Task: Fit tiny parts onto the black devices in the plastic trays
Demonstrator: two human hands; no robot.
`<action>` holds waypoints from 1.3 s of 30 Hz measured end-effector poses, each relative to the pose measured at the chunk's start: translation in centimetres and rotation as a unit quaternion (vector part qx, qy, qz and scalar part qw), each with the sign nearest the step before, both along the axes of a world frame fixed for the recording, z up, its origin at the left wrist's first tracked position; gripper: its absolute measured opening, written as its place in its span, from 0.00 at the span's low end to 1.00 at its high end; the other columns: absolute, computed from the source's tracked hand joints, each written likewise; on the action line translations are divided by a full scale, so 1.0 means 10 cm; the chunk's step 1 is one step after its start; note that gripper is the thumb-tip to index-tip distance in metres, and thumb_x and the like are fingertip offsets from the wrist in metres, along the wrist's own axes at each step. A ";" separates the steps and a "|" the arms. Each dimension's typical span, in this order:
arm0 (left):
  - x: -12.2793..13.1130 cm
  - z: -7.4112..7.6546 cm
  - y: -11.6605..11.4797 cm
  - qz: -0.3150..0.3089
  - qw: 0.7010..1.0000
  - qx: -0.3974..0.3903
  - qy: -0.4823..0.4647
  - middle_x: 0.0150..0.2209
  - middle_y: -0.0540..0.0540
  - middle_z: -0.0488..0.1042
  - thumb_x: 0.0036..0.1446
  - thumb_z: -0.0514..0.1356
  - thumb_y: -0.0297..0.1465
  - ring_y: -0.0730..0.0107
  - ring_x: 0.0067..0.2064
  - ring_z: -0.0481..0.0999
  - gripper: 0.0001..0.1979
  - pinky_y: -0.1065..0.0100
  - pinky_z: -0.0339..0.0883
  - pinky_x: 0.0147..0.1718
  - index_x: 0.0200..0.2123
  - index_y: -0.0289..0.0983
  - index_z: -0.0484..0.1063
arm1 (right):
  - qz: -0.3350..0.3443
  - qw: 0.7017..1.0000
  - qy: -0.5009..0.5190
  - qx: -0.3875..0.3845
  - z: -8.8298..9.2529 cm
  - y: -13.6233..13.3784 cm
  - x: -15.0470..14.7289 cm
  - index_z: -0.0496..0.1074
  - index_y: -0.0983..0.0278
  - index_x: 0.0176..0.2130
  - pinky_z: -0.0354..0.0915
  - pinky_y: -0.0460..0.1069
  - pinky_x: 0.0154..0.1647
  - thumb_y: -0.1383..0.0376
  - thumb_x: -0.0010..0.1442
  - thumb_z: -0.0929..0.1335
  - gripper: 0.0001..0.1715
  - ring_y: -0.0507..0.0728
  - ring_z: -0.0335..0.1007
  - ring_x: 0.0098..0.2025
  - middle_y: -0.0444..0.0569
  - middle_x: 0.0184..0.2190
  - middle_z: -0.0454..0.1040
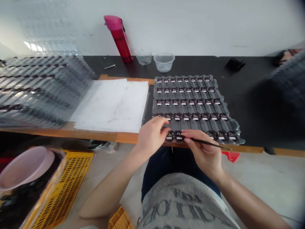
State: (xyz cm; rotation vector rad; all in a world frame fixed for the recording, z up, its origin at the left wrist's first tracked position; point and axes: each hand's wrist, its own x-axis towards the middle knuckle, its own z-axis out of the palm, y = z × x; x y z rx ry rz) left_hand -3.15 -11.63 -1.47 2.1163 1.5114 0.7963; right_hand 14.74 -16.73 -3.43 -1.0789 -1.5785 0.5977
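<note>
A clear plastic blister tray [234,128] lies on the black table, holding rows of small dark components with white labels. My left hand [151,135] rests its fingertips on the tray's near edge, beside a component [169,136] in the front row, with nothing visible in its grip. My right hand [202,154] pinches thin black tweezers [207,143], whose tip is hidden behind the fingers near the front row. Both hands cover part of that row.
A stack of clear trays [40,89] stands at the left, beside white paper [111,105] on an orange board [83,135]. A pink-capped bottle [121,44] and a plastic cup [164,62] stand behind. A yellow crate [66,181] sits on the floor.
</note>
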 end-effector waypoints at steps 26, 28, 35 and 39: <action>0.02 -0.04 -0.03 -0.018 0.994 0.039 0.099 0.34 0.48 0.72 0.54 0.60 0.28 0.69 0.34 0.71 0.05 0.69 0.60 0.31 0.36 0.38 0.70 | -0.014 0.998 -0.061 0.027 -0.10 0.01 -0.05 0.75 0.61 0.40 0.72 0.52 0.45 0.71 0.58 0.67 0.10 0.56 0.75 0.43 0.50 0.39 0.78; 0.01 -0.04 -0.03 -0.019 0.994 0.041 0.100 0.34 0.48 0.72 0.54 0.60 0.28 0.69 0.34 0.71 0.04 0.69 0.60 0.31 0.36 0.39 0.70 | -0.017 0.997 -0.067 0.024 -0.10 0.01 -0.05 0.75 0.61 0.40 0.72 0.52 0.45 0.70 0.58 0.67 0.09 0.56 0.75 0.43 0.50 0.39 0.78; 0.02 -0.05 -0.04 -0.020 0.993 0.046 0.107 0.33 0.48 0.72 0.54 0.60 0.29 0.68 0.34 0.71 0.05 0.69 0.60 0.31 0.36 0.39 0.69 | -0.017 0.997 -0.074 0.030 -0.12 0.01 -0.05 0.75 0.60 0.40 0.72 0.53 0.46 0.70 0.58 0.67 0.09 0.56 0.75 0.43 0.50 0.39 0.78; 0.02 -0.05 -0.04 -0.021 0.993 0.043 0.111 0.34 0.48 0.72 0.54 0.60 0.30 0.68 0.34 0.71 0.05 0.68 0.61 0.32 0.36 0.38 0.70 | -0.015 0.997 -0.070 0.033 -0.14 0.01 -0.05 0.74 0.60 0.40 0.72 0.52 0.46 0.71 0.58 0.67 0.10 0.56 0.75 0.44 0.49 0.39 0.78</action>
